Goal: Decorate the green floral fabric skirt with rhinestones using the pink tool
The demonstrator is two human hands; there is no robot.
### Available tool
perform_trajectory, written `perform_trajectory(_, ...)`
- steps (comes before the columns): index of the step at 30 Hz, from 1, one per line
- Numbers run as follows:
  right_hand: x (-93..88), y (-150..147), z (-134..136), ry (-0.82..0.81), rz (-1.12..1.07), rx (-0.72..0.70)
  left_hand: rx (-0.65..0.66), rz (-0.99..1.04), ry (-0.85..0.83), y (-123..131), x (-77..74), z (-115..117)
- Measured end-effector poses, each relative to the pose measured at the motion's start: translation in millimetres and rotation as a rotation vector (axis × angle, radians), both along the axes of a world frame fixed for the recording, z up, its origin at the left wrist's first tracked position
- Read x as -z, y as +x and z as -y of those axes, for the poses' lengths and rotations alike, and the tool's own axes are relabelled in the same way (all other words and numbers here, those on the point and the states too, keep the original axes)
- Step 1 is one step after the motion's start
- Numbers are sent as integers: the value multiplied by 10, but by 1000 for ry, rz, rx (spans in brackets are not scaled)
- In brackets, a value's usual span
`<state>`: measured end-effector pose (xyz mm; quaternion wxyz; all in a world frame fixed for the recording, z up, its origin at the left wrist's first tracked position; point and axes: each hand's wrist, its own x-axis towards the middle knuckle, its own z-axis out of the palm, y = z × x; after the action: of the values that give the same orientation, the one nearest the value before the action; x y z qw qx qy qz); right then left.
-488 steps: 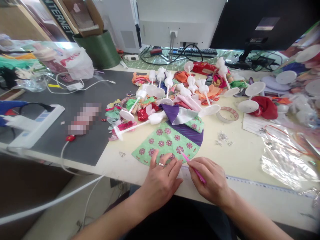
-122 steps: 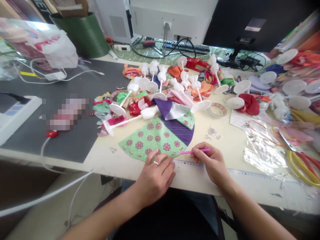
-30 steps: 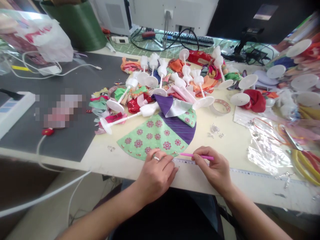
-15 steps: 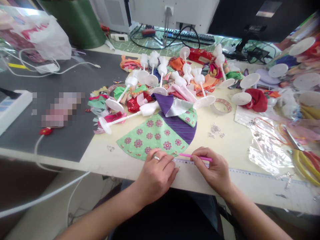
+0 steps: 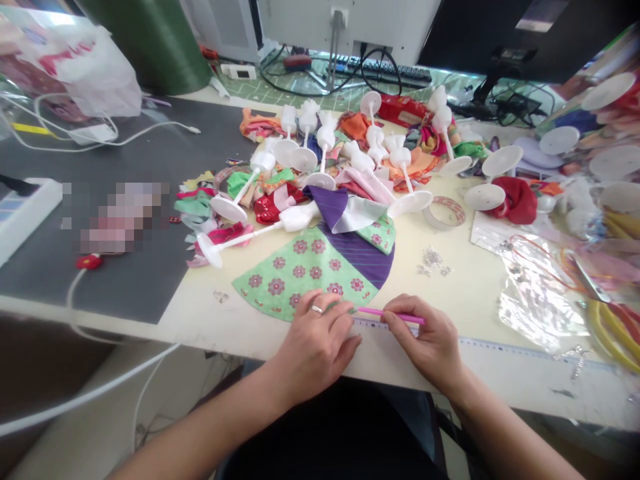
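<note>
A fan-shaped piece of green flowered and purple cloth (image 5: pixel 310 270) lies flat on the cream table (image 5: pixel 475 300). My left hand (image 5: pixel 315 343), with a ring on one finger, presses its fingertips on the cloth's near edge, fingers curled. My right hand (image 5: pixel 427 340) is closed on a thin pink stick (image 5: pixel 387 313), which lies almost level, its tip pointing left at the cloth's near edge beside my left fingers. A clear ruler (image 5: pixel 500 347) lies along the table's front edge under my right hand.
Behind the cloth is a heap of white plastic stands (image 5: pixel 320 157) and coloured cloth scraps. A tape roll (image 5: pixel 447 213), small silver bits (image 5: pixel 434 260), crinkled plastic (image 5: pixel 540 300) and yellow-handled scissors (image 5: pixel 613 327) lie at the right. A dark mat (image 5: pixel 125 220) with cables and a green bin (image 5: pixel 150 40) lie at the left.
My left fingers have slid slightly forward onto the cloth's edge. The pink stick's tip has come closer to them. The view has shifted a little.
</note>
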<state>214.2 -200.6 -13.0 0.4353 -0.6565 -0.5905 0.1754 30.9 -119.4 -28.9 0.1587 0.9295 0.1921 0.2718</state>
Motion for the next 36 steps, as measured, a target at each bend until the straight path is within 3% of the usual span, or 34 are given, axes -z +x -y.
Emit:
perform_trajectory(6,36,16,28,54,59,-107,-14,2,-3,-2,34,-36)
perform_trajectory(15,23,23,70,260,347,-316,-11,-48,92,-22,52,-37)
perform_trajectory(21,-27,33,119,332,295,-219,-16,-50,110,-17,66,-33)
perform_trajectory(28,27,45,157,452,266,-84,-30,52,19,-50,65,-72)
perform_trajectory(36,38,16,152,446,283,-63,36,-8,177,-32,53,-12)
